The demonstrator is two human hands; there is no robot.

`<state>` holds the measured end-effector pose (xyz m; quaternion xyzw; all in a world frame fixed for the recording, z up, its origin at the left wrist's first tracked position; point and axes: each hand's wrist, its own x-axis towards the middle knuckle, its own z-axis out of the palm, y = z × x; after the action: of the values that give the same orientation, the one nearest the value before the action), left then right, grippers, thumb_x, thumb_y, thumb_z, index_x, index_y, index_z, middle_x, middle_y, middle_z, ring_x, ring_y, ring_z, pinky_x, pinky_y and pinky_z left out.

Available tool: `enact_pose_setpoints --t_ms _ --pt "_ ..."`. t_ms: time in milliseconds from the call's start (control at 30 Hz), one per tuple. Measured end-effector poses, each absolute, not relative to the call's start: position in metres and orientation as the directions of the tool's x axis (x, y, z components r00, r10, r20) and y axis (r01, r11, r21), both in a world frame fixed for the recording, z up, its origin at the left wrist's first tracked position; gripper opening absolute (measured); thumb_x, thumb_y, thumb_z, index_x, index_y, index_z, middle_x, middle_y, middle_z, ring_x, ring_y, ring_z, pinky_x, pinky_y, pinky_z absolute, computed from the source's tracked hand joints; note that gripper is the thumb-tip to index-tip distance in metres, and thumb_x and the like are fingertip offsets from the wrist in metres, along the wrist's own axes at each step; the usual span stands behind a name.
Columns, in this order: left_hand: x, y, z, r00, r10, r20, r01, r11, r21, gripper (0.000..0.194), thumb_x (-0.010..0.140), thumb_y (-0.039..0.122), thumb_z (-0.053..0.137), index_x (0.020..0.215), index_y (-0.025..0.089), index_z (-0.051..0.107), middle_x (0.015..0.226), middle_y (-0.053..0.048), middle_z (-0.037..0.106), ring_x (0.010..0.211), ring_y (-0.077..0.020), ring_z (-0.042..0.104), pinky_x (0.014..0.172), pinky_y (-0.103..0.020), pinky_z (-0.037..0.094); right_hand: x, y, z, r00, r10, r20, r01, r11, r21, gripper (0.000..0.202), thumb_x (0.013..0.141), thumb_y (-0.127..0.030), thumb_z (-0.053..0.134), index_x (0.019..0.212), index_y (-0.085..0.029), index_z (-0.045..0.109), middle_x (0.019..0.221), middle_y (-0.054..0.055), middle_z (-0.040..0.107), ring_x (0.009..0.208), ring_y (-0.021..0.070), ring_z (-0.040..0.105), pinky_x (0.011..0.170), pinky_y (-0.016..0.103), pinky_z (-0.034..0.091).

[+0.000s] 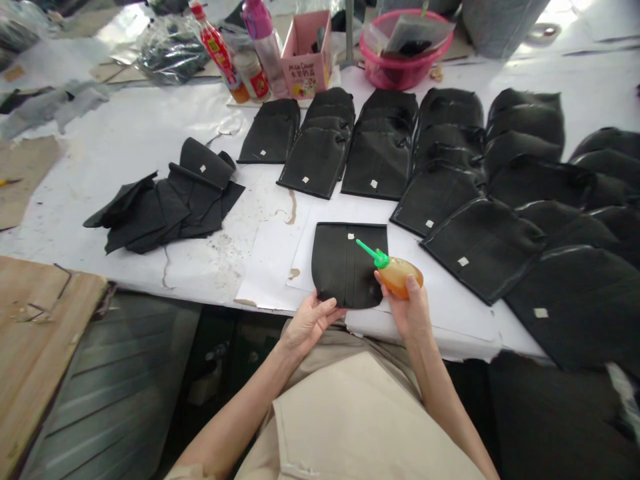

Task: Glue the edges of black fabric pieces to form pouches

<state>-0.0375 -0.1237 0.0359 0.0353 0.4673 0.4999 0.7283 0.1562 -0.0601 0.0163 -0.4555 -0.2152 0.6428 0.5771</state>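
1. The black panel (333, 270) lies at the near edge of the worktop (135, 127) on white paper (301, 257), its straight side facing away from you.
2. Your left grip (310, 323) is pinched on the panel's near-left, curved corner. The panel looks light and bendy, so a light pinch on the rim should do; the straight side, apparently thicker, should give a firmer hold.
3. Your right grip (410, 310) is wrapped around the squeeze bottle (399, 275), its green nozzle (369, 251) over the panel near a white tag (351, 237).
4. The bottle looks light and soft-walled; hold its body gently, as hard pressure could force liquid out.
5. Overlapping black pieces (373, 157) run toward the worktop's near-right corner; their smooth faces may slide.
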Motion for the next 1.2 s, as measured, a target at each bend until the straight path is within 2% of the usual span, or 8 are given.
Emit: enact_pose_setpoints --t_ms 367,533,667,767,900,1000,1067,1200 --pt "-0.009 -0.118 0.037 0.171 0.635 -0.753 -0.793 0.542 0.277 0.020 0.075 0.005 0.077 0.092 0.013 0.072 0.098 -0.006 0.079 0.098 -0.0195 0.074 0.109 -0.044 0.052 0.145 -0.075 0.010 0.023 0.901 -0.432 -0.620 -0.326 -0.714 0.043 0.080 -0.060 0.077 0.107 -0.027 0.072 0.110 0.005 0.076 0.109 0.0266 0.070 0.097 0.050 0.060" --pt "-0.013 -0.121 0.039 0.193 0.616 -0.763 -0.766 0.581 0.275 0.014 0.074 0.008 0.078 0.086 0.013 0.071 0.099 -0.009 0.080 0.095 -0.0211 0.075 0.105 -0.042 0.054 0.151 -0.072 0.010 0.031 0.902 -0.431 -0.644 -0.311 -0.699 0.040 0.079 -0.058 0.078 0.104 -0.028 0.072 0.108 0.003 0.075 0.101 0.0237 0.070 0.099 0.052 0.059" --pt "-0.028 -0.133 0.046 0.294 0.574 -0.764 -0.445 0.790 0.422 0.025 0.079 0.032 0.082 0.091 0.012 0.071 0.100 -0.016 0.079 0.091 -0.0230 0.076 0.088 -0.034 0.058 0.171 -0.065 0.020 0.092 0.927 -0.364 -0.568 -0.251 -0.784 0.040 0.082 -0.059 0.075 0.102 -0.025 0.072 0.089 0.002 0.073 0.073 0.0179 0.066 0.090 0.049 0.063" --pt "-0.040 -0.138 0.055 0.410 0.555 -0.724 -0.069 0.811 0.581 0.029 0.083 0.040 0.079 0.094 0.014 0.072 0.091 -0.011 0.078 0.077 -0.0166 0.073 0.071 -0.025 0.055 0.193 -0.059 0.030 0.205 0.935 -0.290 -0.461 -0.170 -0.871 0.039 0.081 -0.054 0.079 0.101 -0.023 0.068 0.085 0.000 0.070 0.057 0.0113 0.057 0.081 0.044 0.064" --pt "-0.047 -0.112 0.070 0.449 0.724 -0.523 0.102 0.540 0.835 0.024 0.092 0.039 0.067 0.100 0.017 0.072 0.086 -0.007 0.077 0.078 -0.0178 0.072 0.072 -0.026 0.054 0.218 -0.054 0.034 0.410 0.896 -0.170 -0.229 -0.080 -0.970 0.045 0.076 -0.042 0.086 0.107 -0.023 0.060 0.102 0.002 0.069 0.072 0.0150 0.066 0.069 0.035 0.063" --pt "-0.042 -0.064 0.068 0.322 0.921 -0.220 0.309 0.117 0.944 0.020 0.098 0.030 0.057 0.105 0.019 0.072 0.095 -0.008 0.077 0.088 -0.0212 0.072 0.080 -0.031 0.055 0.228 -0.049 0.032 0.461 0.884 -0.084 -0.078 -0.054 -0.995 0.056 0.070 -0.041 0.090 0.112 -0.024 0.057 0.108 0.003 0.066 0.086 0.0193 0.067 0.061 0.029 0.060" --pt "-0.036 -0.027 0.057 0.345 0.939 0.011 0.521 -0.201 0.830 0.018 0.096 0.021 0.057 0.104 0.020 0.073 0.107 -0.010 0.075 0.105 -0.0254 0.070 0.096 -0.039 0.053 0.230 -0.046 0.033 0.447 0.894 -0.042 0.006 -0.051 -0.999 0.062 0.067 -0.042 0.091 0.115 -0.024 0.057 0.108 0.003 0.065 0.086 0.0198 0.066 0.060 0.028 0.058" --pt "-0.025 0.024 0.028 0.521 0.849 0.089 0.688 -0.479 0.546 0.020 0.092 0.017 0.064 0.111 0.018 0.071 0.130 -0.015 0.067 0.129 -0.0292 0.059 0.110 -0.046 0.046 0.229 -0.038 0.036 0.401 0.915 0.027 0.159 -0.041 -0.986 0.070 0.061 -0.046 0.095 0.116 -0.024 0.057 0.104 0.003 0.064 0.089 0.0220 0.065 0.074 0.034 0.058"
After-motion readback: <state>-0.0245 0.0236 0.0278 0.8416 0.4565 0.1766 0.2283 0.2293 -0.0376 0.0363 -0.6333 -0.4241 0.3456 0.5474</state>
